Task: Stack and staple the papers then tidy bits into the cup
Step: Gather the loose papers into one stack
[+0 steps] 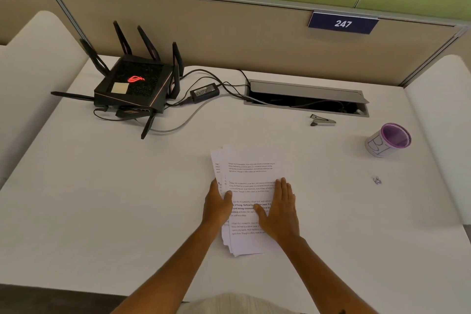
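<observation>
A loose pile of printed papers point(251, 168) lies on the white desk, its sheets fanned unevenly at the left edge. My left hand point(216, 205) presses against the pile's left side, thumb on top. My right hand point(280, 211) lies flat on the top sheet, fingers together. A small metal stapler point(322, 120) sits further back to the right, apart from both hands. A purple-rimmed cup point(388, 141) lies tilted at the far right. A tiny cluster of metal bits point(377, 180) rests on the desk below the cup.
A black router point(132, 86) with several antennas stands at the back left, with a power brick point(204, 92) and cables trailing to an open cable tray point(305, 97). A beige partition rises behind the desk point(127, 199).
</observation>
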The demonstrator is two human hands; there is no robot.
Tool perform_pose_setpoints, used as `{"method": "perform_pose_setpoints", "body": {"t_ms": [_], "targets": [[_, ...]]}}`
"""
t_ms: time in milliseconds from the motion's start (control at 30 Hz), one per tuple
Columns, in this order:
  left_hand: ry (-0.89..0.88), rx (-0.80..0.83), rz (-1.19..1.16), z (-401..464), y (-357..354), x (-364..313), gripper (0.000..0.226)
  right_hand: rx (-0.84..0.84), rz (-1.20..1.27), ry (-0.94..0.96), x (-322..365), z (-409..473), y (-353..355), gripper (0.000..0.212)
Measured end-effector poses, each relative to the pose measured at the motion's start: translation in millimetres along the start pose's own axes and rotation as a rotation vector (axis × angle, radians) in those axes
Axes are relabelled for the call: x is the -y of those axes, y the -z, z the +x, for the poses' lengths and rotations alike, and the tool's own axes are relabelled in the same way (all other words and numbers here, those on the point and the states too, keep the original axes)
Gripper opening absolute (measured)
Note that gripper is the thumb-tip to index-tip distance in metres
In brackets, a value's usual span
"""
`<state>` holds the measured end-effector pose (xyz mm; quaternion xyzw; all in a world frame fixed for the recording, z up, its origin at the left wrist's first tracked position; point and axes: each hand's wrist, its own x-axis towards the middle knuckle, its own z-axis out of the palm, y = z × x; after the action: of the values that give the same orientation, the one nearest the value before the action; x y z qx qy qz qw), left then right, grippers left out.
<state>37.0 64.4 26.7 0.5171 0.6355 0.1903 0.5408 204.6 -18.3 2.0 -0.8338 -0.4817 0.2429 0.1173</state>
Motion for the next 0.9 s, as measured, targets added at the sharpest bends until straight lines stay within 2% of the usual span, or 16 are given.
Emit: {"method": "perform_pose_setpoints", "body": {"t_ms": [267,433,500,600,733,833,900], "targets": [[0.002,-0.001,0.011,-6.4,0.5,-3.6,0.042,0.037,0.107,0.066,8.0,-2.2,-3.1,0.103],[-0.094,0.035,-0.071,-13.4,19.2,-9.9,0.046,-0.069,0.493,-0.037,-2.4,-1.9,23.7,0.1],[-0.12,0.075,-0.086,-15.3,28.5,-13.8,0.05,-0.055,0.681,-0.098,-7.3,-1.8,39.7,0.099],[-0.151,0.108,-0.17,-19.2,37.5,-23.4,0.049,0.073,0.962,-0.135,-7.8,-6.8,61.8,0.077],[-0.09,0.135,-0.368,-27.1,32.6,-33.2,0.048,0.103,1.105,-0.111,-1.9,-15.6,67.8,0.043],[-0.014,0.078,-0.456,-33.5,23.0,-32.4,0.047,0.059,1.127,-0.127,3.5,-23.0,68.1,0.035],[-0.015,0.038,-0.42,-38.7,19.6,-29.5,0.044,0.051,1.104,-0.139,2.4,-27.3,68.8,0.035]]}}
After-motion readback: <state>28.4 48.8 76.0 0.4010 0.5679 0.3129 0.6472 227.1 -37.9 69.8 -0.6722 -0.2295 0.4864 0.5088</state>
